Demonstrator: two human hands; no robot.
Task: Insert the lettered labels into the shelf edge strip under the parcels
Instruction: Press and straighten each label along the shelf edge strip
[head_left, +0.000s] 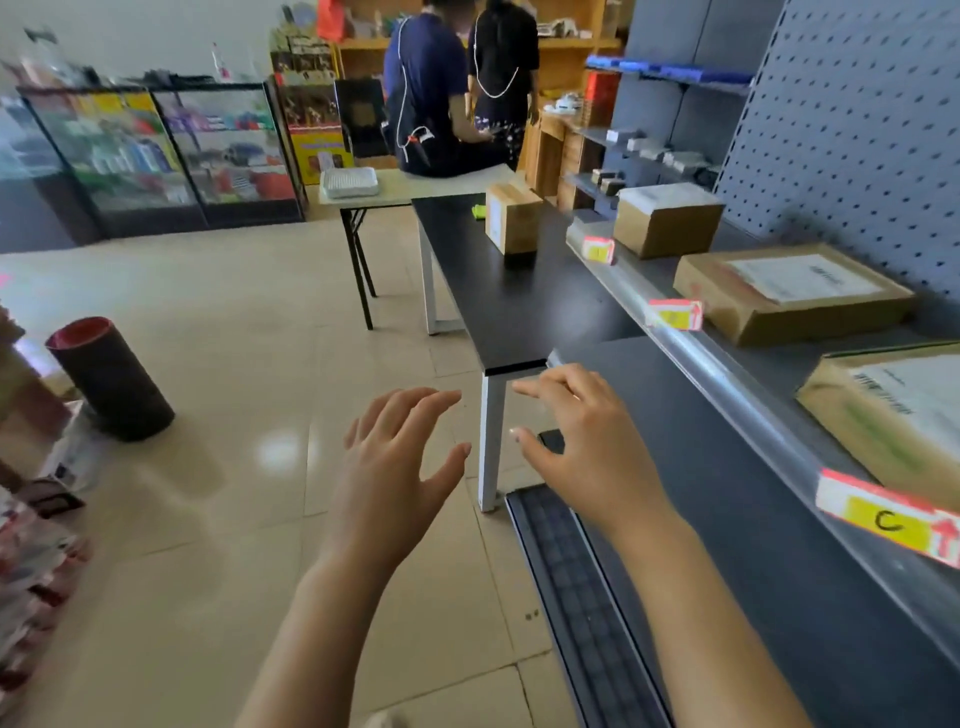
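Three red-and-yellow labels sit in the clear shelf edge strip (737, 384) on the right: a far label (598, 250), a middle label (675, 314), and a near label marked C (888, 522). Above them on the grey shelf lie three cardboard parcels, far (667, 221), middle (789, 291) and near (893, 410). My left hand (400, 452) hovers over the floor, fingers spread, holding nothing. My right hand (582, 441) hangs beside it near the black table's corner, fingers loosely bent and empty. Both hands are left of the strip and apart from it.
A black table (519, 296) carries a small cardboard box (511, 218). A dark cylindrical bin (111, 379) stands on the tiled floor at left. Two people stand at the back by a light table (415, 184). A lower grey shelf (727, 545) runs under the strip.
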